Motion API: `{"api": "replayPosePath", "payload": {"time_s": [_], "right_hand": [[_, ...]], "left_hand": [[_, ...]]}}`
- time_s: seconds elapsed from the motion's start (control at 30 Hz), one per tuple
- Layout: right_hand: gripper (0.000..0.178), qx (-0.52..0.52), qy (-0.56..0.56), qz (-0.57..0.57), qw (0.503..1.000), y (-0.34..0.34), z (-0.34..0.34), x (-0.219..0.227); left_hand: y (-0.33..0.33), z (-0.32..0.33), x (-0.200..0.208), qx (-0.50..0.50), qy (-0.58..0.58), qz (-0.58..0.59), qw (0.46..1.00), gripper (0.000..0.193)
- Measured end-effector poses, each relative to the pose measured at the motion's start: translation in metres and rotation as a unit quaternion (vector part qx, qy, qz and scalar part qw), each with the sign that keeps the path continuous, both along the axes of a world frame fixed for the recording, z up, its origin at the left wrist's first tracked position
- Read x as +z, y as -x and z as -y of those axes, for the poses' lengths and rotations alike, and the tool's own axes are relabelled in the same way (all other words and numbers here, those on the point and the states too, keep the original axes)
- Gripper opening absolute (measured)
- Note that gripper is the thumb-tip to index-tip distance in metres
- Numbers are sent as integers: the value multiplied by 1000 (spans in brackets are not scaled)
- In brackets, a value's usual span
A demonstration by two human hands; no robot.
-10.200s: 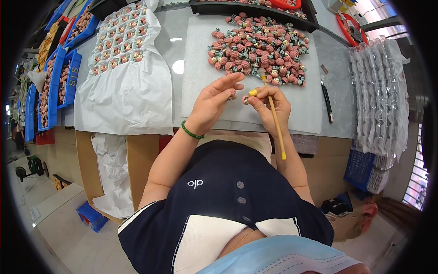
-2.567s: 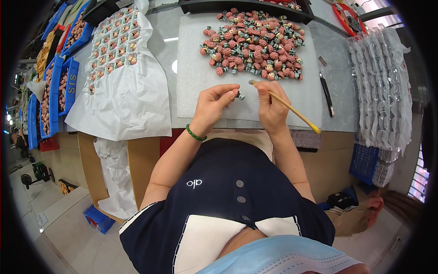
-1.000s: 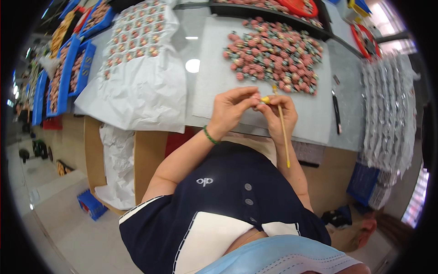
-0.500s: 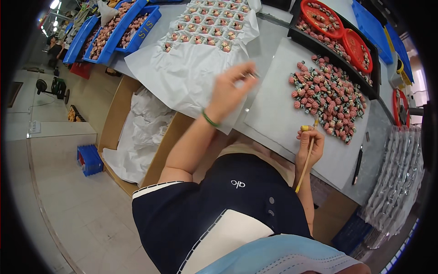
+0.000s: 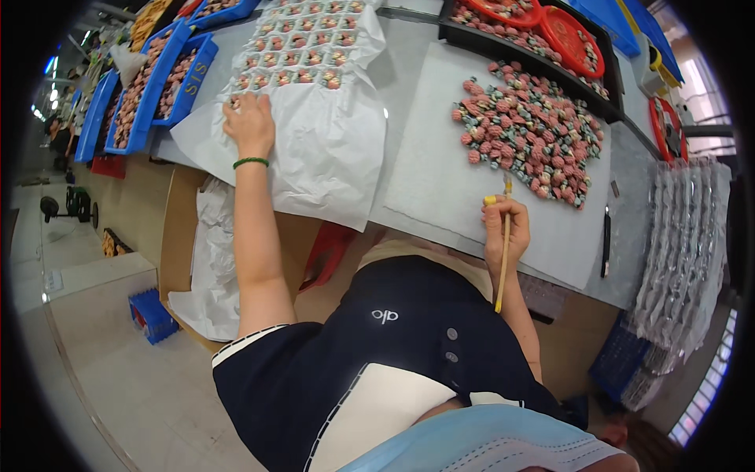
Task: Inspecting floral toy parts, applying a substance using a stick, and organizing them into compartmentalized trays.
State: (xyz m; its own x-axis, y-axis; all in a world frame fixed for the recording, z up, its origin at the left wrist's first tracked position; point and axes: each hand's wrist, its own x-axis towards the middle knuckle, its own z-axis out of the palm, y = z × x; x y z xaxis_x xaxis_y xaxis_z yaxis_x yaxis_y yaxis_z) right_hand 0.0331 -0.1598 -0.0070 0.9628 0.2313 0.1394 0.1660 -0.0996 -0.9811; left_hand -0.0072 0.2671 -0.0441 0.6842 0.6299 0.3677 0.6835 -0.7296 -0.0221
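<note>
The right hand (image 5: pixel 503 232) has its fingers closed on a thin yellow brush (image 5: pixel 503 252) at 6 o'clock of the heap of small pink pieces (image 5: pixel 531 126), likely light and fragile, best pinched singly, while the left hand (image 5: pixel 248 122) lies fingers-down on the white paper (image 5: pixel 330 149).

A long grey bench (image 5: pixel 409 47) stands over a pale, smooth floor (image 5: pixel 102 346). A small blue crate (image 5: pixel 151 315) sits on that floor. Daylight enters through a window (image 5: pixel 704 393) at lower right.
</note>
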Motion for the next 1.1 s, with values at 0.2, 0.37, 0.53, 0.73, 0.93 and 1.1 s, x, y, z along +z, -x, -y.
{"api": "replayPosePath", "payload": {"time_s": [0.2, 0.37, 0.53, 0.73, 0.93, 1.1], "right_hand": [[12, -2, -12, 0, 1000, -20, 38, 1], [11, 4, -24, 11, 1000, -25, 69, 1], [10, 2, -24, 8, 1000, -23, 88, 1], [11, 0, -30, 9, 1000, -22, 105, 2], [12, -1, -45, 0, 999, -27, 113, 0], [16, 17, -79, -69, 994, -28, 109, 2]], "left_hand": [[-11, 25, -3, 13, 123, -111, 986, 62], [-51, 114, 53, -94, -63, -39, 993, 37], [-98, 255, 54, -390, 295, 156, 859, 25], [-125, 316, 49, -352, 291, 51, 888, 24], [-95, 320, 55, -308, 431, 29, 848, 25], [-64, 338, 62, -270, 797, 99, 531, 23]]}}
